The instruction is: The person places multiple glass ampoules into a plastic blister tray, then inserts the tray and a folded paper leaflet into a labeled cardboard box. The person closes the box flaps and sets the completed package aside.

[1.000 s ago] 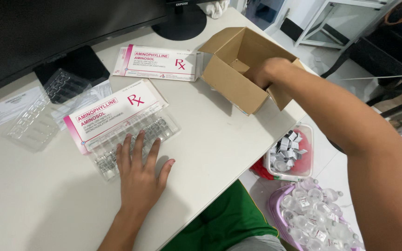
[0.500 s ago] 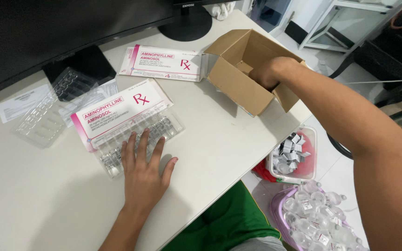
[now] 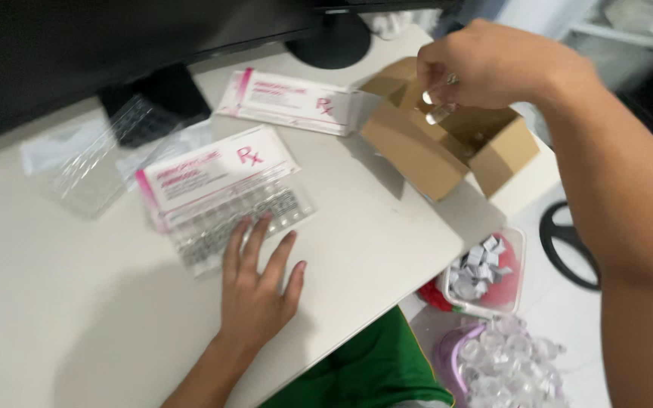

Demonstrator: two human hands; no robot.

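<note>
The left hand (image 3: pixel 255 291) lies flat on the white table (image 3: pixel 62 317), palm down, fingers spread and released, grasping nothing; its fingertips (image 3: pixel 264 221) touch the near edge of the clear plastic tray (image 3: pixel 239 219) of small ampoules. A white and pink carton (image 3: pixel 217 170) rests on the far part of that tray, at 11 o'clock from the hand. The right hand (image 3: pixel 493 64) hangs above the open brown cardboard box (image 3: pixel 447 143), which stands at the table's right edge, at 2 o'clock from the left hand. This hand is closed around a few small clear ampoules (image 3: pixel 440 98) (the count cannot be told, the view is blurred), pinched between thumb and fingers, just above the box opening. A second white and pink carton (image 3: pixel 292 102) lies at 9 o'clock from the box, just beside it. Empty clear trays (image 3: pixel 96 162) lie at 10 o'clock from the left hand. Below the table edge, at 6 o'clock from the box, stands a tub of folded paper slips (image 3: pixel 485 268), with a bag of clear plastic pieces (image 3: pixel 504 363) beneath it
</note>
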